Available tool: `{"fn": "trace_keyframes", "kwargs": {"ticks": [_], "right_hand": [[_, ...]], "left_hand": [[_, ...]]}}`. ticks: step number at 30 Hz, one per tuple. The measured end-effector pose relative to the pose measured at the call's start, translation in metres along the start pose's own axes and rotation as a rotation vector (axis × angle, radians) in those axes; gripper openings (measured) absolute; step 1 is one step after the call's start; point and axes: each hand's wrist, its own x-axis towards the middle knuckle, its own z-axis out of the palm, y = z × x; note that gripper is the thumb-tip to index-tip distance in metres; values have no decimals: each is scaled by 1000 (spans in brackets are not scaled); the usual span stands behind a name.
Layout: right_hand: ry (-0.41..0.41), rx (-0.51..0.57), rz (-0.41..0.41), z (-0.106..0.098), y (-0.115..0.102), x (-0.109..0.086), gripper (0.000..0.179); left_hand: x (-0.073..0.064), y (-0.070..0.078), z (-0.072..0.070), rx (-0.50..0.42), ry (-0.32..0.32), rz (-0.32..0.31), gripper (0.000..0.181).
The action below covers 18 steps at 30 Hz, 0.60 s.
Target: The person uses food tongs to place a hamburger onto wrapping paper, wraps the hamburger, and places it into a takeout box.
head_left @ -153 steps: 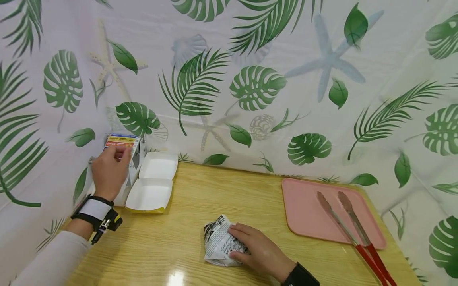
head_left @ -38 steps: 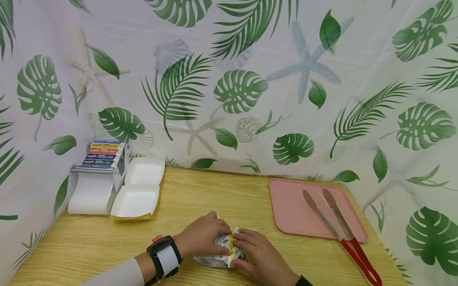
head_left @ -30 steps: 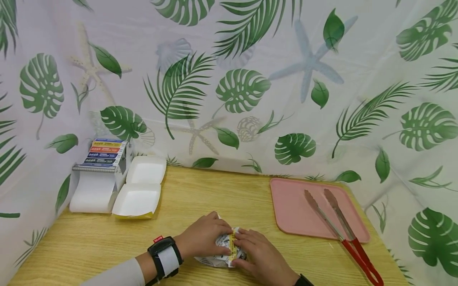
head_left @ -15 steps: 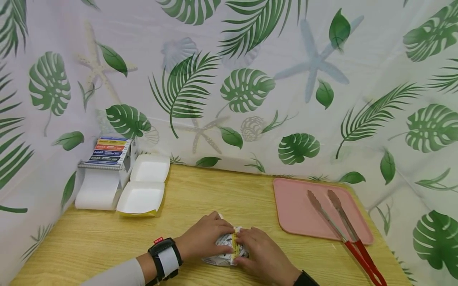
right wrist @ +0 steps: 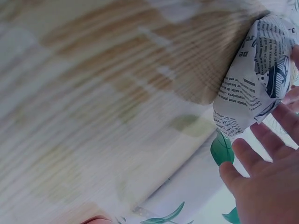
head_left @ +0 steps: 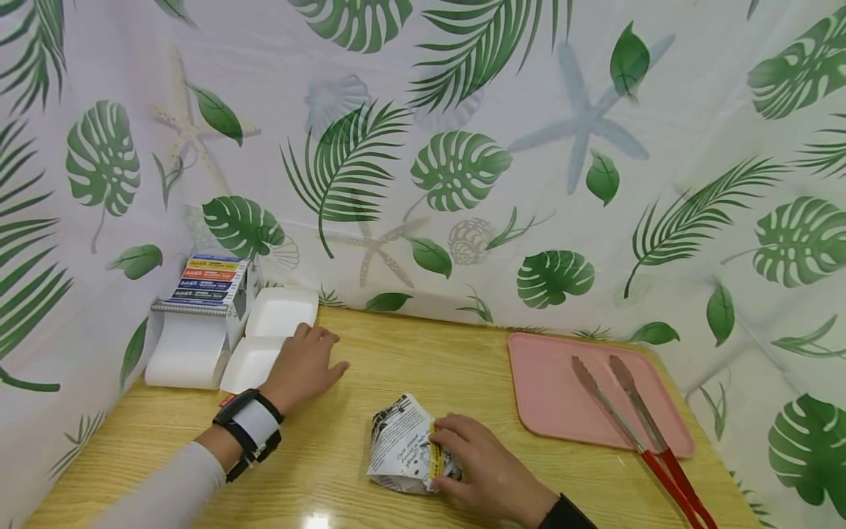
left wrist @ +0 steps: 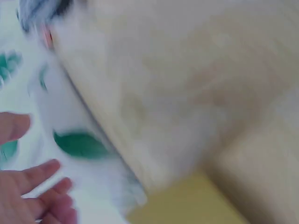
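A packet wrapped in newsprint-patterned paper [head_left: 399,448] lies on the wooden table, a yellow sticker strip [head_left: 436,453] across its right part. My right hand [head_left: 489,466] holds the packet's right side, thumb at the near edge and fingers over the far one. In the right wrist view the outer fingers [right wrist: 250,158] spread beside the paper [right wrist: 247,88]. My left hand [head_left: 305,371] is held over the table at the right side of an open clamshell box [head_left: 280,312], fingers loose and nothing in them. It covers part of the box's near half.
Behind the box at left stands a sticker dispenser [head_left: 192,345] with coloured label strips [head_left: 210,279]. On the right a pink tray [head_left: 548,389] carries red-handled tongs [head_left: 637,433], their handles past its near edge. A leaf-print sheet [head_left: 476,279] hangs along the back and sides.
Earlier my left hand was at the dispenser, then both hands pressed the yellow sticker on the packet. Now the left hand has let go and moved left toward the box; the right stays on the packet.
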Motion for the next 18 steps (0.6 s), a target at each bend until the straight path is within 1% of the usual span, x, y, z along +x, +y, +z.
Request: {"fn": "trace_keyframes", "kwargs": {"ticks": [1,3,5,8,11,14,18], "right_hand": [[-13,8,3,0,0,1,57],[-38,22,14,0,0,2,58],[-52,32,24,1,-1,4,57],[-57,25,26,2,-1,6,54],[-50,8,18,2,-2,8,52],[-50,3,22,3,-2,9,51],[-60,5,34,4,-1,10,51]], "left_hand": [[2,-9,-3,19,-19,-31,48],[3,-24,-8,42,-80,-95,53],[4,-37,-10,50,-144,-143,57],[4,-50,-12,40,-246,-201,64],[4,-60,-11,14,-328,-236,71],[4,-66,-8,-5,-373,-251,74],[3,-68,-5,-2,-377,-242,74]]}}
